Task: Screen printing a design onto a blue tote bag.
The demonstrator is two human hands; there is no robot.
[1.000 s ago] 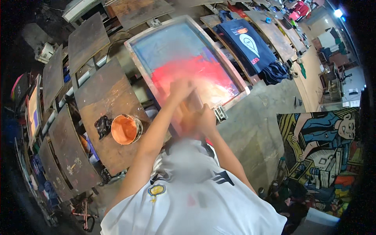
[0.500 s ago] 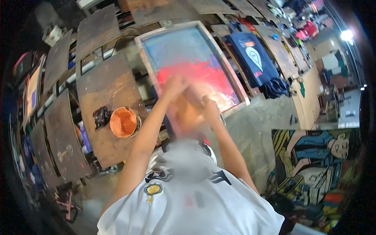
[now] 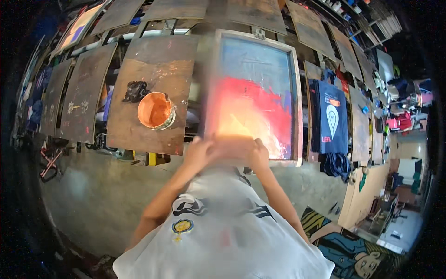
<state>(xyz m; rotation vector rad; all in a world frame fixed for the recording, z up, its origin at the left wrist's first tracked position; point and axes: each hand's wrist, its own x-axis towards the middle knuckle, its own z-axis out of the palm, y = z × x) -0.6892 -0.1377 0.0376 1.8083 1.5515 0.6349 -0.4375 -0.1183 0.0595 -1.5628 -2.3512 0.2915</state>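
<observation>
A screen-printing frame [image 3: 298, 102] with a wooden rim lies in front of me, its mesh blue at the far part and covered in red ink [image 3: 241, 95] nearer. Between my hands a broad brownish bar, seemingly a squeegee [image 3: 231, 145], spans the frame's near end; its outline is smeared. My left hand [image 3: 199, 154] is closed on the bar's left end. At the other end my right hand [image 3: 258, 153] is closed on it too. A bright orange-yellow patch shows on the mesh just beyond the bar.
Left of the frame, a bucket of orange ink [image 3: 157, 110] stands on a stained board [image 3: 160, 56] beside crumpled black plastic [image 3: 135, 91]. To the right lie dark blue printed fabric bags [image 3: 331, 116]. More boards [image 3: 88, 93] stand in rows around.
Both hands have come nearer my body with the squeegee, toward the frame's near end. My view has turned, so the frame appears straighter and further right.
</observation>
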